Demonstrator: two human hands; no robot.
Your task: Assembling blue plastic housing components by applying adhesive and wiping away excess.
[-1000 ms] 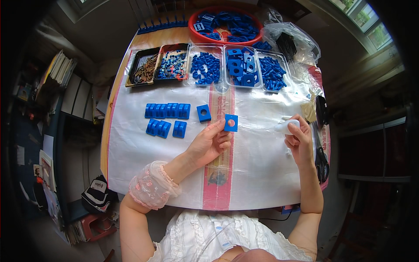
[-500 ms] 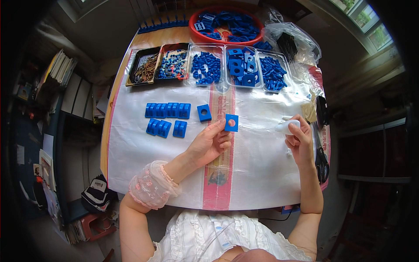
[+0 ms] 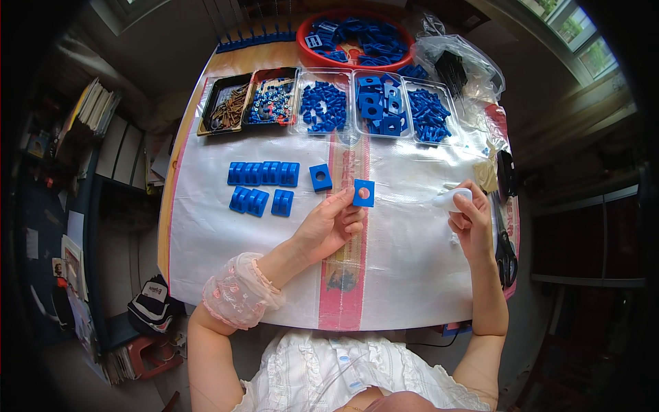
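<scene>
Blue square block with a round hole [image 3: 364, 193] is pinched in our left hand [image 3: 331, 226] fingertips at centre. Our right hand [image 3: 471, 223], at 3 o'clock, closes around a white piece [image 3: 451, 200]. Another holed block [image 3: 320, 177] and ribbed blue blocks [image 3: 263, 174] lie at 10 o'clock; parts trays [image 3: 322, 106] line 12 o'clock.
</scene>
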